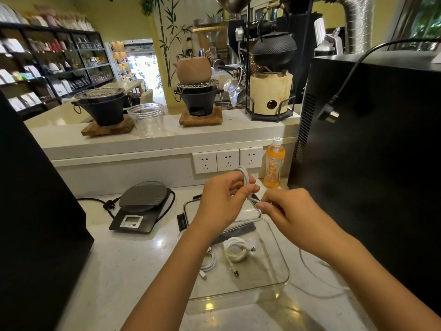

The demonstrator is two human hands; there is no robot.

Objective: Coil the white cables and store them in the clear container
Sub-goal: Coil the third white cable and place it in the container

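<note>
Coiled cable (235, 252) in container (281, 280); scale (140, 209) left; bottle (274, 163) behind; lid (191, 211) between

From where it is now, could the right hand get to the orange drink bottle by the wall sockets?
Probably yes. The orange bottle stands upright just beyond the right hand, with nothing between them. But that hand is pinching the end of the white cable coiled on the left hand, so it must let go first.

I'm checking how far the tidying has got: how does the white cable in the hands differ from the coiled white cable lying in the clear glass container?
The white cable in the hands is looped over the left hand, its end pinched by the right hand; the coiled white cable in the container lies free. The held one is up above the clear glass container; the other rests on its floor. Both are white and wound into loops.
</note>
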